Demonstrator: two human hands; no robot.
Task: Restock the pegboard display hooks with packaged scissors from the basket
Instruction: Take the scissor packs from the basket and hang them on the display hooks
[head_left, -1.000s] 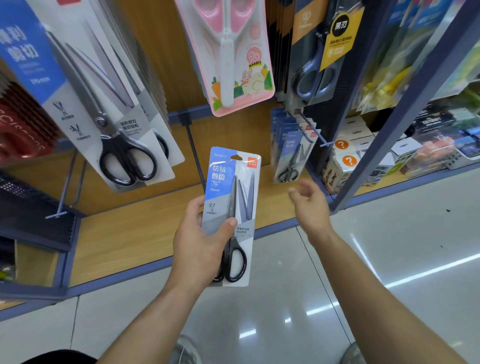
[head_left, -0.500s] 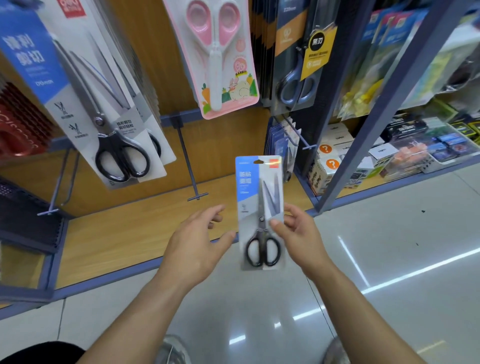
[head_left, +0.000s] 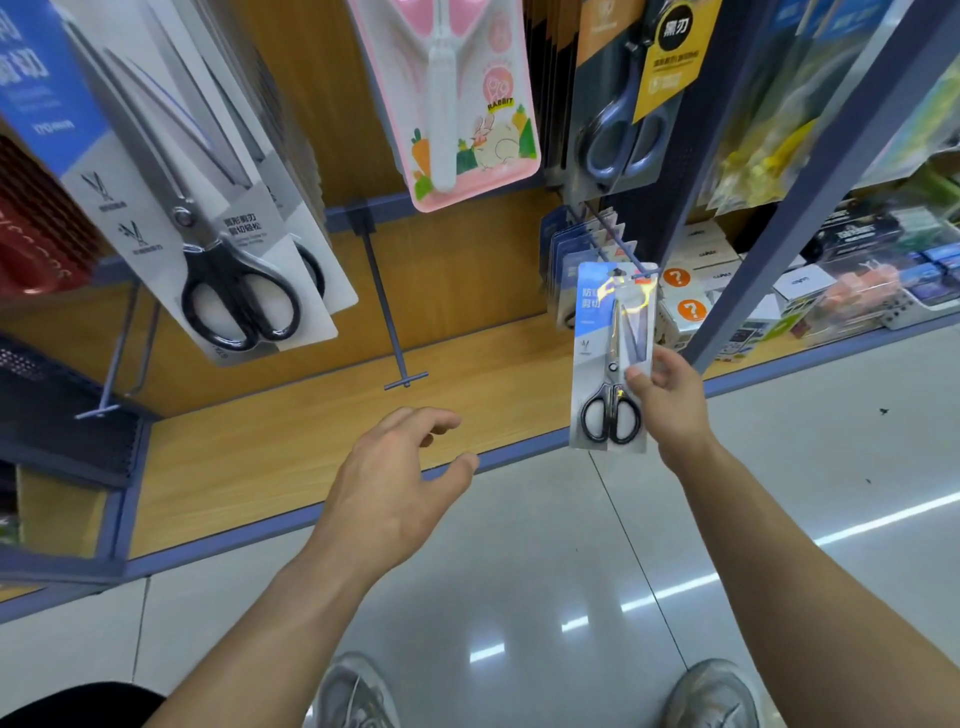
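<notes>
Since half a second ago the scissors pack (head_left: 613, 358) has gone up and to the right with the right hand (head_left: 670, 410), and the left hand (head_left: 389, 493) has let go of it and dropped back, fingers loosely spread and holding nothing. Now the right hand pinches the pack at its right edge, level with the blades just above the black handles, thumb on the front face. Its top hang hole sits right at the tip of the display hook (head_left: 610, 241), far right on the board, where a row of like packs (head_left: 566, 260) already hangs; whether the hole is on the tip is hard to tell. I judge the pack light, a stiff card under a slick, glossy blister that could slip. A grip low on the card edge leaves the hole clear, though the top may wobble.
</notes>
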